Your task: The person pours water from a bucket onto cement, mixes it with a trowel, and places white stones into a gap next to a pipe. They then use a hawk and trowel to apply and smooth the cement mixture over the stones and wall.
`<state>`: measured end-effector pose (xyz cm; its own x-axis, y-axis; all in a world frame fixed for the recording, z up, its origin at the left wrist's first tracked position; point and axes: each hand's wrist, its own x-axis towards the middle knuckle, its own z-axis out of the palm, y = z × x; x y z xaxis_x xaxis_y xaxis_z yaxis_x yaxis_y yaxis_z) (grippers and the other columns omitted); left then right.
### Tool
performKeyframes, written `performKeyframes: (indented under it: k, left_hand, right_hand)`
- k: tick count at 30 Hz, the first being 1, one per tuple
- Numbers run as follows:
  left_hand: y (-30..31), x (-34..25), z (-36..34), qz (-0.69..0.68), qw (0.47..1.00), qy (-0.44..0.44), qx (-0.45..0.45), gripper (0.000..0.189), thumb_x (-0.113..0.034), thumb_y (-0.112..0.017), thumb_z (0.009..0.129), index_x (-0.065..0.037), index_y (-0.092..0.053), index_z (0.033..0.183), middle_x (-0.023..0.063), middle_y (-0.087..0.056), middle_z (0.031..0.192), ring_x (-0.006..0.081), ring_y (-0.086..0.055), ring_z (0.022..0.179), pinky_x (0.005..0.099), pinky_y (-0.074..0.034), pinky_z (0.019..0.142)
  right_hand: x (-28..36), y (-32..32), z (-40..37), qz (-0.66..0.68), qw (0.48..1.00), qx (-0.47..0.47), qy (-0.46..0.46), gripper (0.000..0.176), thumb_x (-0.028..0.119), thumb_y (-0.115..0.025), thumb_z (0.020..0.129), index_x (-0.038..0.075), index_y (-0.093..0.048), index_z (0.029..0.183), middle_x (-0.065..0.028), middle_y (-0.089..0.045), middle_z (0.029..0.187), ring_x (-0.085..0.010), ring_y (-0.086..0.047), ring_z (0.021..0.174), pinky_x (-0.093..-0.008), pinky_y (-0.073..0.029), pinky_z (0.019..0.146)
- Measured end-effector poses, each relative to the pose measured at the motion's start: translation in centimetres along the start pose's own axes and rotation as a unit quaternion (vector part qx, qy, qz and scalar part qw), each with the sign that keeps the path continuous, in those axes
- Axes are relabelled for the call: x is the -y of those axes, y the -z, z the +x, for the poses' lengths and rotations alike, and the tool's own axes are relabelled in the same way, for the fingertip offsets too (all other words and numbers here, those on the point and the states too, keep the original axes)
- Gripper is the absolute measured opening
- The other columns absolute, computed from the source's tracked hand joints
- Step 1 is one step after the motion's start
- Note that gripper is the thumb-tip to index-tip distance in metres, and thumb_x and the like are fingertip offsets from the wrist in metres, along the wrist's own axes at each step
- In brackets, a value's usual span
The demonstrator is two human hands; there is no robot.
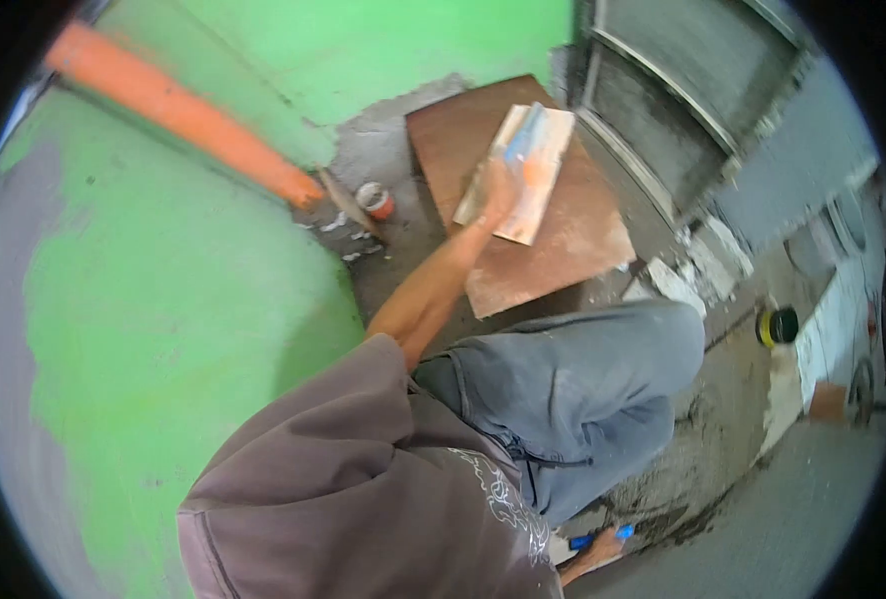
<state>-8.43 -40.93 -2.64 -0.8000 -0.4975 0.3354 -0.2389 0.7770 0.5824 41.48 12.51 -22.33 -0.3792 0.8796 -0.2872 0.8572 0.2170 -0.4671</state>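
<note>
My left hand, blurred by motion, closes over a pale rectangular float with a bluish handle-like part on top. The float lies on or just above a brown board. At the bottom of the view, my right hand grips the blue handle of a trowel. Its dark blade extends to the right, low along the strip of wet mortar by the grey wall. Parts of the right fingers are hidden by the handle and my clothing.
An orange pipe slants down the green wall. Near its foot stands a small red-and-white cup. Broken rubble lies beyond the board, with a dark-and-yellow container and a grey bucket farther right.
</note>
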Motion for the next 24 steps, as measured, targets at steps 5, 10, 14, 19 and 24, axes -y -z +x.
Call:
performKeyframes:
  k: [5, 10, 14, 19, 24]
  left_hand:
    - [1.1, -1.4, 0.1, 0.082, 0.992, -0.035, 0.084, 0.046, -0.038, -0.057, 0.091, 0.0, -0.06, 0.116, 0.0263, -0.067, 0.097, 0.0412, -0.066, 0.094, 0.0503, -0.05, 0.08]
    - [-0.4, 0.5, 0.6, 0.105, 0.991, -0.016, 0.085, 0.043, -0.034, -0.059, 0.091, -0.001, -0.058, 0.118, 0.0267, -0.064, 0.108, 0.0415, -0.062, 0.103, 0.0505, -0.047, 0.089]
    - [0.0, -2.1, 0.1, 0.126, 0.983, -0.135, 0.002, 0.045, -0.026, -0.062, 0.089, 0.002, -0.052, 0.124, 0.0266, -0.058, 0.111, 0.0393, -0.062, 0.097, 0.0491, -0.048, 0.084]
    - [-3.1, -12.6, -0.5, -0.125, 0.954, -0.265, 0.056, 0.045, -0.027, -0.068, 0.086, 0.0, -0.057, 0.121, 0.0177, -0.063, 0.098, 0.0274, -0.063, 0.087, 0.0377, -0.051, 0.08]
    - [-12.1, -21.0, -1.4, -0.003, 0.882, -0.348, 0.318, 0.026, -0.025, -0.062, 0.088, -0.007, -0.066, 0.106, 0.0143, -0.068, 0.087, 0.0314, -0.066, 0.079, 0.0395, -0.052, 0.078]
  right_hand:
    - [-4.4, -0.4, 0.4, 0.008, 1.0, -0.002, -0.008, 0.033, 0.024, -0.064, 0.088, -0.006, -0.059, 0.099, -0.0154, -0.063, 0.082, -0.0266, -0.057, 0.071, -0.0405, -0.047, 0.066]
    - [-0.2, 0.7, -3.1, 0.205, 0.973, 0.02, -0.106, 0.023, 0.018, -0.066, 0.087, -0.001, -0.054, 0.086, -0.0051, -0.055, 0.071, -0.0178, -0.048, 0.059, -0.0363, -0.041, 0.056]
    - [-2.5, -1.1, -4.1, 0.169, 0.977, -0.033, -0.125, 0.025, 0.018, -0.066, 0.087, -0.004, -0.055, 0.088, -0.0066, -0.056, 0.072, -0.0205, -0.049, 0.061, -0.0384, -0.043, 0.059]
    - [-2.8, -3.3, -6.7, 0.199, 0.948, -0.027, -0.245, 0.033, 0.022, -0.066, 0.088, -0.009, -0.055, 0.096, -0.0137, -0.059, 0.08, -0.025, -0.052, 0.071, -0.0409, -0.043, 0.071]
    - [-2.6, -4.5, -9.5, 0.052, 0.974, -0.153, -0.156, 0.043, 0.028, -0.063, 0.09, -0.01, -0.054, 0.109, -0.0258, -0.062, 0.097, -0.04, -0.059, 0.088, -0.0463, -0.046, 0.08]
